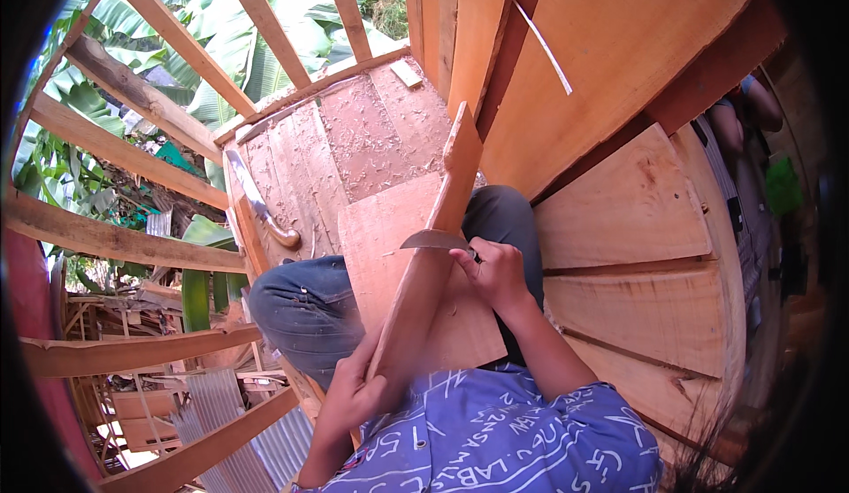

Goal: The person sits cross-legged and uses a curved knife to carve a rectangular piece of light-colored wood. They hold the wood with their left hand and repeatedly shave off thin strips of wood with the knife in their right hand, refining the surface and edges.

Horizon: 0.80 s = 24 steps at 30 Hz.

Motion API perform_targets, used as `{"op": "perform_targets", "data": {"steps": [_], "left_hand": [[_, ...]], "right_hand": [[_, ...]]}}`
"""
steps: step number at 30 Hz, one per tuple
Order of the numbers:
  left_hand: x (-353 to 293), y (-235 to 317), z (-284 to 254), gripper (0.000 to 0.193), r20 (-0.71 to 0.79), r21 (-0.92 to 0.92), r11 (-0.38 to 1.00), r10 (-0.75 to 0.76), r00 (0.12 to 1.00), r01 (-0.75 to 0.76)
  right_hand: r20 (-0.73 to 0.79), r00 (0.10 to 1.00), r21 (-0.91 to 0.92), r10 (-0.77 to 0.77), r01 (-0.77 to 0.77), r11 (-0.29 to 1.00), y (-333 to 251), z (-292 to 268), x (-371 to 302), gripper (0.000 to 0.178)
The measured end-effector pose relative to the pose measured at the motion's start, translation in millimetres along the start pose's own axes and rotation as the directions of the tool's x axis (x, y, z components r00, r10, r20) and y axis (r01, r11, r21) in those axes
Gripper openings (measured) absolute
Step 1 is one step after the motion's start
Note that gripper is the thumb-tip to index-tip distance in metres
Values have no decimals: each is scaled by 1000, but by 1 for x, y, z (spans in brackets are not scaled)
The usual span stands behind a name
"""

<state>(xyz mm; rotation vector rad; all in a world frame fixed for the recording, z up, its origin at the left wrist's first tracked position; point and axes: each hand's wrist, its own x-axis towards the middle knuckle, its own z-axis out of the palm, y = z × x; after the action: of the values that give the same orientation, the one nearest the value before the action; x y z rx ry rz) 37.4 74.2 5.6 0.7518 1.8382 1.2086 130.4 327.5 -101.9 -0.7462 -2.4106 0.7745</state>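
A long wooden board (pixel 431 267) stands on edge across my lap, tilted toward the upper right. My left hand (pixel 357 385) grips its near end, with the fingers closed round the edge. My right hand (pixel 493 274) is closed on the handle of a knife (pixel 431 240). The knife's curved blade lies across the board's upper edge, about midway along; most of the handle is hidden in my fist. Beneath the upright board, a wider flat wooden board (pixel 371 235) rests over my legs.
A large knife with a wooden handle (pixel 281 232) lies on the shaving-strewn plank floor (pixel 354 139) at the left. Wooden railing slats (pixel 181 38) run along the left and far sides. Big wooden panels (pixel 619 201) stand at the right. Another person (pixel 738 139) is partly visible at far right.
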Motion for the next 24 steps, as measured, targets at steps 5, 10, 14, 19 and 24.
{"op": "perform_targets", "data": {"steps": [5,10,14,19,24], "left_hand": [[0,-9,-1,71,-26,9,1000,20,999,-20],[-1,-12,-1,70,-36,-24,998,50,998,-51],[-1,-11,-2,71,-34,-39,998,40,999,-41],[-2,-8,-1,72,-33,-23,999,24,999,-25],[-4,-14,0,72,-47,-43,998,39,998,-41]], "right_hand": [[-61,998,-90,-6,1,996,7,5,10,56],[-68,998,-129,-4,-5,992,7,7,11,58],[-66,998,-142,10,-20,990,6,6,13,59],[-65,995,-152,70,-79,985,9,7,17,59],[-93,993,-176,68,-83,981,12,10,19,60]]}}
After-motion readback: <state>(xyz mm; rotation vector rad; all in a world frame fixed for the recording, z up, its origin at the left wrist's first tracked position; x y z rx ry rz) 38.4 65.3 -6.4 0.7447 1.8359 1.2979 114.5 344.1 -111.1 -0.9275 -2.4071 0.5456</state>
